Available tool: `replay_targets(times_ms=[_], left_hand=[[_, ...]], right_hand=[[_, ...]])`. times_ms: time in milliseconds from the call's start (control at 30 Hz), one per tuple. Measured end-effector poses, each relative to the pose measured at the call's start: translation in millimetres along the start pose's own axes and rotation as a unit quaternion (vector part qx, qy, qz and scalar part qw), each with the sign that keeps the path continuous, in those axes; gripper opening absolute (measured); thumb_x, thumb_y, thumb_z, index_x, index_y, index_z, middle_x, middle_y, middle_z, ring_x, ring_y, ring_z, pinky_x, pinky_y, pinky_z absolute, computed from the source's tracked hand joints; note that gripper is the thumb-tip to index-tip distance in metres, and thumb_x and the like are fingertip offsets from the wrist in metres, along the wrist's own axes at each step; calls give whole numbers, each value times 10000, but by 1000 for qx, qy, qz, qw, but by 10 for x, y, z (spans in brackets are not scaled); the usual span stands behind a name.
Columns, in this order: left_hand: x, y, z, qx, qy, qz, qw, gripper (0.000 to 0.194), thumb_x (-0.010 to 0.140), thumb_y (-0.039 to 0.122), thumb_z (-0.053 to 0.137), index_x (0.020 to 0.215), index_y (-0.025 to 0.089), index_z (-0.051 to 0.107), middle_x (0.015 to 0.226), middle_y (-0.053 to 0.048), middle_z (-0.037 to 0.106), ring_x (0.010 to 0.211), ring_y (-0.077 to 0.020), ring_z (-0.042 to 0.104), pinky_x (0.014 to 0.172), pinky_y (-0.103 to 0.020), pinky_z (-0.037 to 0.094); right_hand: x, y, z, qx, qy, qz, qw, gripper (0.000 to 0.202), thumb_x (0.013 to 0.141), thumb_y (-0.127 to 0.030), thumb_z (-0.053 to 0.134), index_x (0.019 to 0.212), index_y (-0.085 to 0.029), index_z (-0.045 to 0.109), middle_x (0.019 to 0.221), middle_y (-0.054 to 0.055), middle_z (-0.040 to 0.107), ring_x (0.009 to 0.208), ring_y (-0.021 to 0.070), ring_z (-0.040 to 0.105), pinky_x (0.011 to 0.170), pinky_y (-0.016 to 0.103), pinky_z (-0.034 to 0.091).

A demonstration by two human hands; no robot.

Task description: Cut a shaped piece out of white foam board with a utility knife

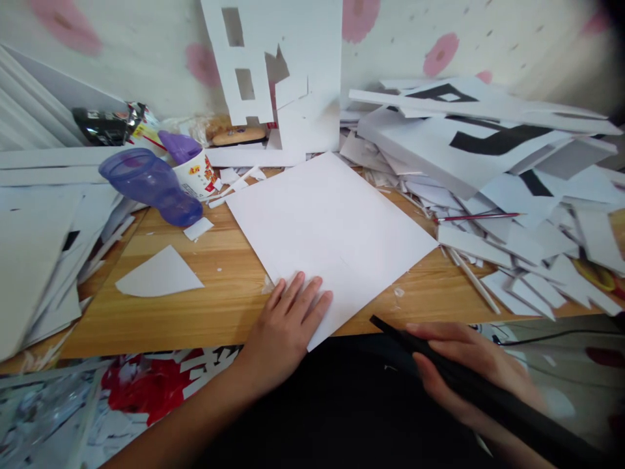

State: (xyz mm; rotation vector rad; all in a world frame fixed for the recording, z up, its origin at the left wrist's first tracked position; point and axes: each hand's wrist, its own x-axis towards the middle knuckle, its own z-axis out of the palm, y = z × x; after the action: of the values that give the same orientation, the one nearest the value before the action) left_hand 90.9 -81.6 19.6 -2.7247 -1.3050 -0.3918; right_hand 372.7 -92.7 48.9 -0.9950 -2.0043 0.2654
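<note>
A white square sheet (332, 228) lies turned corner-forward on the wooden table (161, 326), its near corner reaching the front edge. My left hand (288, 326) rests flat on the sheet's lower left part, fingers spread, holding nothing. In my right hand (469, 365) is a long black tool (439, 368), gripped like a pen, its flat tip just off the table's front edge, to the right of the sheet and apart from it. A small white piece with a curved edge (161, 273) lies on the table to the left.
White offcuts (522, 244) are heaped at the right, with a red pencil (478, 216) on them. A cut-out white board (312, 78) stands against the wall. A purple bottle (151, 185) leans by a paper cup (195, 172). White sheets (34, 241) are stacked far left.
</note>
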Motion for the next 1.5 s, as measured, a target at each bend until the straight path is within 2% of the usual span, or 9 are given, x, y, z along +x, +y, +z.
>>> replay_targets(times_ms=[100, 200, 333, 467, 667, 833, 967, 1500], left_hand=[[-41, -9, 23, 0, 58, 0, 998, 528, 777, -6, 476, 1285, 83, 588, 1333, -193, 600, 1299, -380, 488, 1052, -570, 440], [-82, -15, 48, 5, 101, 0, 995, 516, 721, -37, 488, 1215, 34, 622, 1214, -207, 662, 1192, -357, 577, 1028, -534, 485], [-99, -23, 55, 20, 104, 22, 994, 426, 767, -3, 485, 1168, -10, 629, 1156, -226, 685, 1129, -356, 624, 992, -527, 520], [-76, -29, 38, 26, 111, 30, 993, 368, 814, 16, 448, 1125, 1, 643, 1127, -214, 703, 1096, -353, 651, 956, -529, 543], [-72, -31, 40, 23, 114, 30, 993, 326, 883, 57, 427, 1118, -3, 646, 1120, -220, 704, 1093, -351, 656, 946, -524, 550], [-66, -34, 46, 12, 139, 27, 990, 306, 890, 47, 425, 1078, -3, 661, 1084, -215, 716, 1060, -350, 673, 921, -523, 564], [-49, -33, 33, 5, 143, 24, 989, 304, 897, 56, 421, 1059, -4, 671, 1063, -211, 724, 1037, -358, 681, 902, -525, 573], [-42, -34, 25, 12, 140, 24, 990, 319, 864, 26, 420, 1051, 3, 677, 1059, -200, 729, 1039, -347, 682, 911, -512, 574]], right_hand=[[64, -16, 47, 18, 23, 30, 999, 403, 770, -154, 700, 1119, -312, 575, 953, 26, 741, 778, 206, 738, 610, 320, 643], [219, -58, 260, 30, 36, 7, 999, 409, 763, -137, 715, 1118, -298, 589, 976, 44, 736, 798, 203, 736, 640, 308, 639], [407, -104, 596, 50, 41, -38, 997, 397, 746, -138, 736, 1088, -271, 586, 987, 77, 727, 797, 207, 731, 639, 319, 638], [470, -120, 773, 53, 28, -48, 997, 388, 741, -149, 746, 1072, -267, 579, 976, 90, 724, 795, 214, 729, 641, 325, 639], [467, -124, 820, 44, 15, -42, 998, 373, 742, -139, 751, 1058, -247, 584, 985, 94, 723, 819, 209, 725, 675, 319, 636], [457, -83, 865, 54, 28, -53, 997, 349, 745, -129, 752, 1051, -201, 603, 999, 104, 717, 853, 202, 722, 708, 297, 631], [472, -80, 874, 51, 15, -61, 997, 332, 739, -117, 751, 1031, -186, 608, 987, 103, 722, 839, 190, 725, 708, 271, 624], [472, -64, 866, 50, 7, -56, 997, 315, 759, -126, 723, 1027, -223, 589, 968, 73, 726, 804, 170, 725, 670, 268, 626]])
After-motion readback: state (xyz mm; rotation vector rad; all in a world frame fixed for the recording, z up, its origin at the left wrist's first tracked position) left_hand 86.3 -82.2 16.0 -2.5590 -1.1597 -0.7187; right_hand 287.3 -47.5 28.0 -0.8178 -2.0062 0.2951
